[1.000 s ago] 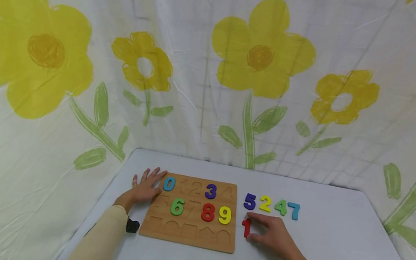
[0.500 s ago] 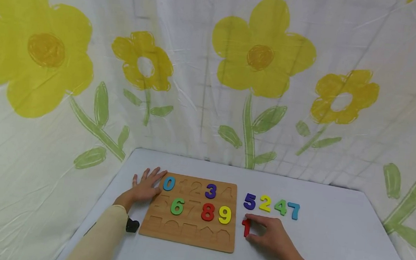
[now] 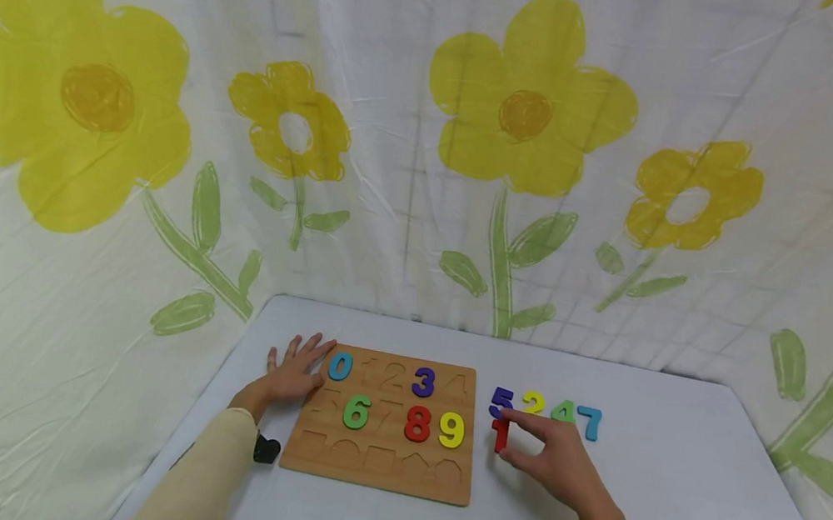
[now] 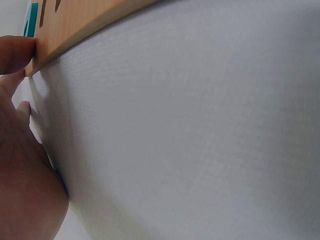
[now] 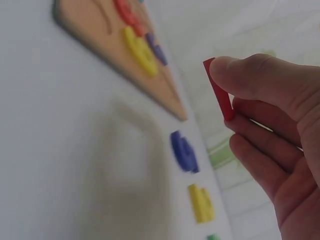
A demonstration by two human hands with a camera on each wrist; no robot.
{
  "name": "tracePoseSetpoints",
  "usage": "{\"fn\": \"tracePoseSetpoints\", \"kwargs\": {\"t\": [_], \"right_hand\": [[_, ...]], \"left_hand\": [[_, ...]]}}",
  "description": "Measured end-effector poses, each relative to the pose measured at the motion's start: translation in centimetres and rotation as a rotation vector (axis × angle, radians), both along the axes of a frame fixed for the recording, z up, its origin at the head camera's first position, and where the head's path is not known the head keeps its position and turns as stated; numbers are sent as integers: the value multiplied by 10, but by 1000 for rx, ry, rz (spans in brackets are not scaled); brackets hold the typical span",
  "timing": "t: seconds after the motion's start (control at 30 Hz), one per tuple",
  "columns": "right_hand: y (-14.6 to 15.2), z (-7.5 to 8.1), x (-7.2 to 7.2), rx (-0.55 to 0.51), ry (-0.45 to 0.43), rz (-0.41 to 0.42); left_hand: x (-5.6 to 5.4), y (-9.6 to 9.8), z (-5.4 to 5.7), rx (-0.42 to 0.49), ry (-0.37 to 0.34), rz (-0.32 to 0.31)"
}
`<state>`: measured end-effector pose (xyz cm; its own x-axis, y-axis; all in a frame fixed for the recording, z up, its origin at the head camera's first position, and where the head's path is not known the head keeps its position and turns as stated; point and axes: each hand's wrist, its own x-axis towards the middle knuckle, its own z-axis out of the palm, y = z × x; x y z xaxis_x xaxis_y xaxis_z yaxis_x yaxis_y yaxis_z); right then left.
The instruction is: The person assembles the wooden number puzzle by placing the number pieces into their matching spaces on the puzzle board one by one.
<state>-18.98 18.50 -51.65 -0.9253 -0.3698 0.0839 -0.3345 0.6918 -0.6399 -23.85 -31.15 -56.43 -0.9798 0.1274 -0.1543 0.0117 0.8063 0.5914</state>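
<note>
The counter [image 3: 675, 469] is viewed forward and downward from the head, farthest off. From the wrists, the left hand [image 3: 292, 377] and right hand [image 3: 558, 464] are seen close up; the board [image 3: 385, 443] is shared by all three views.

Left fingers [image 3: 319, 355] apart, right fingers [image 5: 262, 137] in pinch

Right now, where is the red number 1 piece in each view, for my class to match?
Head: the red number 1 piece is low, right of centre, pinched by the right hand.
Left wrist: not in it.
Right wrist: upper half, right of centre.
Shared landmark: the brown wooden board, lower centre in head, upper left in both wrist views.
</note>
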Motion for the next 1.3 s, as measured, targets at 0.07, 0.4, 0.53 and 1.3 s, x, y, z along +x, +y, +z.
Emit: {"fn": "tracePoseSetpoints", "kwargs": {"t": [0.07,0.4,0.53,1.3], "right_hand": [[-3,7,-1,2,35,11],[-31,36,-17,-26,160,109],[-45,47,-25,-52,179,161],[-142,75,-71,-151,119,345]], "left_hand": [[1,0,2,12,2,-2],[-4,-1,-5,-2,-2,8],[-4,-2,-6,-12,-2,6],[9,12,27,-34,-55,13]]}}
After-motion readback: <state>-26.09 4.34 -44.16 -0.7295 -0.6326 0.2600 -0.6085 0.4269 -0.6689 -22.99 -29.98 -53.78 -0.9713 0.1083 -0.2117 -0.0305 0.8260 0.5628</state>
